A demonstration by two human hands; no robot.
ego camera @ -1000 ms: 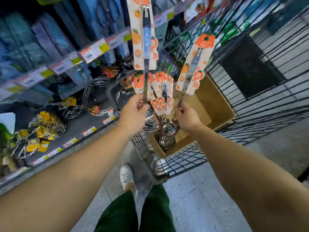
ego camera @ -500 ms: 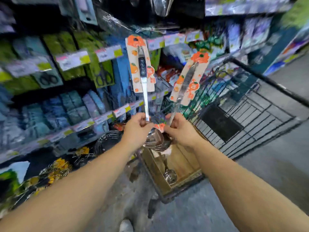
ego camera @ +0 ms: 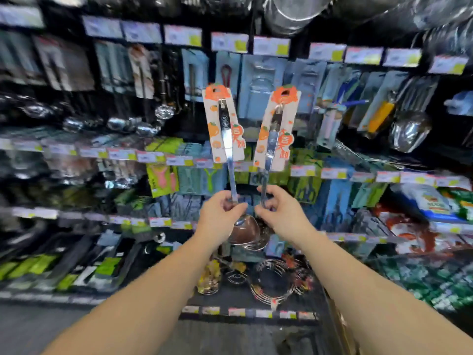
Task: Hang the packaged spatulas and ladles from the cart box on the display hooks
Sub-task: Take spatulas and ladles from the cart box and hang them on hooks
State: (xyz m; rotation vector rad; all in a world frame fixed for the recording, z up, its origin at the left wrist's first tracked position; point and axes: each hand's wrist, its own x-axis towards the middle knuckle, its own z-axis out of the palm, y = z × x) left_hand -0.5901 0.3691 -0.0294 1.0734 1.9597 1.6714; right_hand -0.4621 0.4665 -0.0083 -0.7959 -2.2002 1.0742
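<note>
1. Two packaged ladles are held upright before the shelves, hang-holes topmost, likely to meet the hooks.
2. Left hand [ego camera: 220, 216] fingers grip one ladle [ego camera: 226, 139] by its stem.
3. Right hand [ego camera: 284, 213] fingers pinch the other ladle [ego camera: 275, 134] likewise.

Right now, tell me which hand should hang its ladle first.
Probably the left. The left hand holds its ladle nearly upright, card top facing the hooks. The right hand holds its ladle tilted rightward, so it needs straightening. Which hook is free is too blurred to tell.
</note>
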